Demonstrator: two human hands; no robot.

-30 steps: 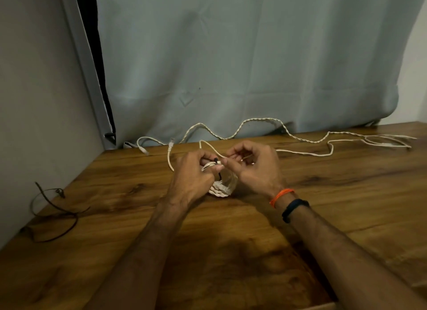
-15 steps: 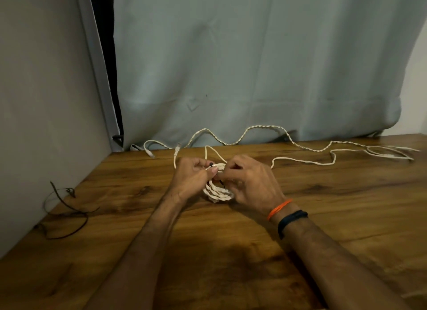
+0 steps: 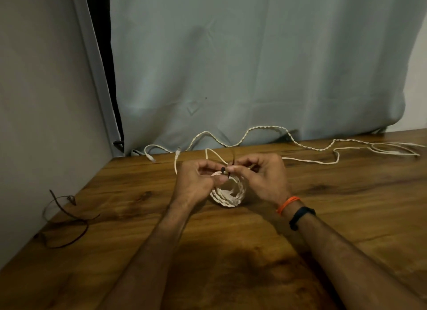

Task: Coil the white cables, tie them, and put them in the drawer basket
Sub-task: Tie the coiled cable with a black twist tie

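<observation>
I've got the coil (image 3: 227, 193) mid-surface between both hands — left hand (image 3: 196, 182) pinching it steady, right hand (image 3: 263, 178) pinching the dark tie (image 3: 223, 170) to cinch it. Loose cable (image 3: 307, 145) trails far right.

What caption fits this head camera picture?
Both hands, left and right, fasten a dark tie on a coiled white cable.

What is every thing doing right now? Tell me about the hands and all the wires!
Left hand: pinching the coil's top.
Right hand: pinching the dark tie.
Coiled white cable: wound up, on the table.
Dark tie: at the coil's top, between the fingertips.
Loose white cables: uncoiled along the table's back.
Dark ties: lying loose, untouched.
Curtain: closed.
</observation>
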